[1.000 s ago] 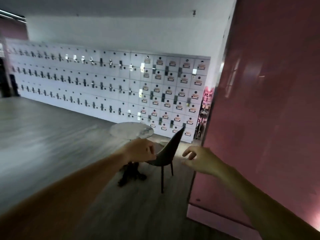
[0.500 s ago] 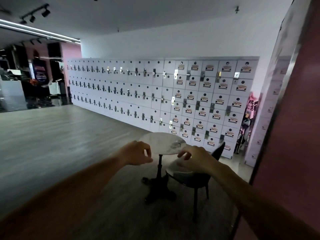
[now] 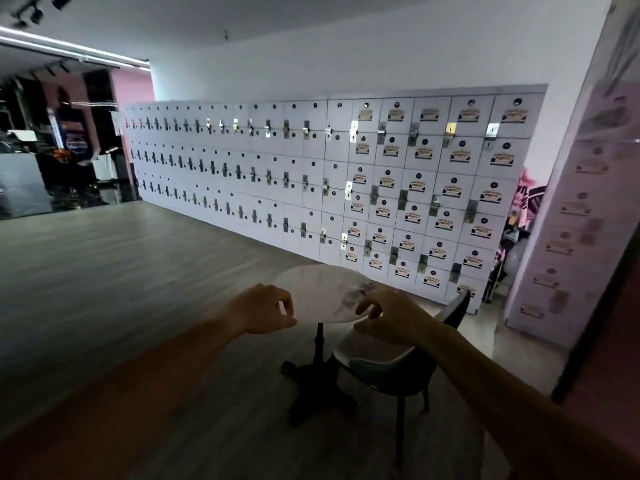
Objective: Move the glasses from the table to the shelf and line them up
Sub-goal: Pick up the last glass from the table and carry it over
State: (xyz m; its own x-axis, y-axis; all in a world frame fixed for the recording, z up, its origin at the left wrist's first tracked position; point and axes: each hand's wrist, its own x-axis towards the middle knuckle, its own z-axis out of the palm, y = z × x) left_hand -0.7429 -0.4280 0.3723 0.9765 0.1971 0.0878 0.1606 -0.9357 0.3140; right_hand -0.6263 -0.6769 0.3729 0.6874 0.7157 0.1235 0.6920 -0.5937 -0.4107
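Note:
A small round white marble table point(image 3: 320, 292) on a black pedestal stands ahead of me, several steps away. No glasses and no shelf show in this dim, blurred view. My left hand point(image 3: 261, 310) is stretched forward with thumb and fingers loosely curled, and nothing is in it. My right hand point(image 3: 389, 318) reaches forward beside it, fingers curled and apart, holding nothing. Both hands overlap the table only in the picture and do not touch it.
A dark chair with a pale seat point(image 3: 391, 362) stands at the table's right. A long wall of white lockers point(image 3: 311, 174) runs behind. A pink panel point(image 3: 609, 341) and a locker column point(image 3: 571, 202) close off the right. Wooden floor point(image 3: 104, 289) spreads to the left.
My view has swung left away from the pink panel, and the table and chair have come nearer. Both hands stay raised ahead, the right one now closer to the left.

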